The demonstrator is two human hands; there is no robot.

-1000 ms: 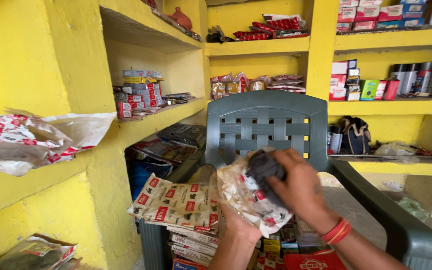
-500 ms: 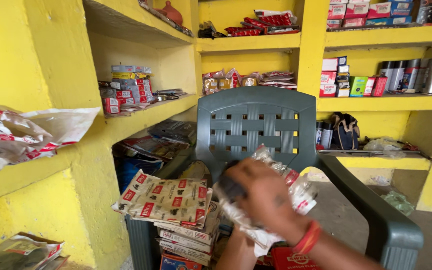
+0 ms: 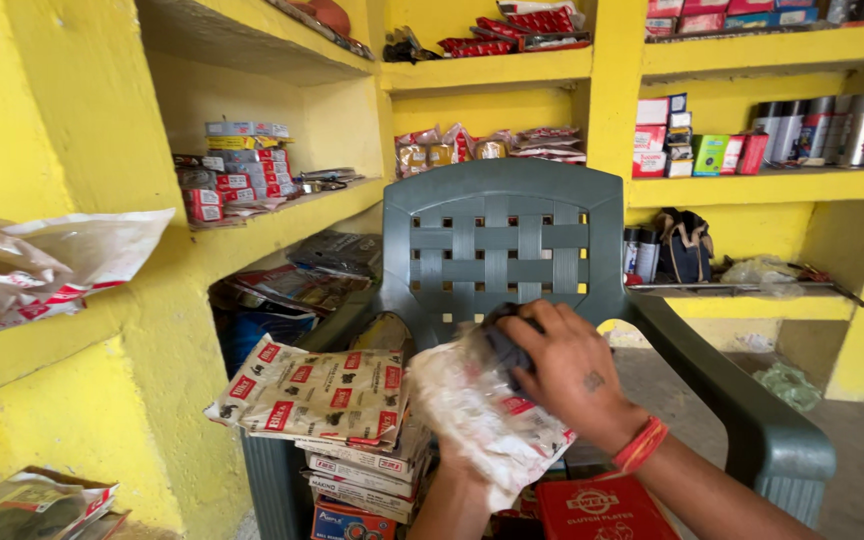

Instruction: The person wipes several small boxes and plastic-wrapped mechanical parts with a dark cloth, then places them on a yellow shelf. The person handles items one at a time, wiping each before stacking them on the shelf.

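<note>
Both my hands work at a crinkled clear plastic bag point(image 3: 487, 420) printed red and white, held over the seat of a green plastic chair point(image 3: 502, 240). My right hand point(image 3: 572, 375), with a red thread band on its wrist, grips a dark object point(image 3: 502, 345) at the bag's top. My left hand point(image 3: 452, 455) holds the bag from below and is mostly hidden behind it. A stack of flat red-and-white packets point(image 3: 317, 395) lies on the chair seat just left of the bag.
Yellow shelves surround the chair, with small boxes point(image 3: 242, 175) at left, metal cans point(image 3: 817, 130) at right and packets point(image 3: 482, 145) behind. A red box point(image 3: 602, 510) lies under my right wrist. A plastic bag point(image 3: 42, 265) sits on the near left shelf.
The bag and both hands have shifted slightly right and up from half a second ago. My right hand stays closed on the dark object at the bag's top.
</note>
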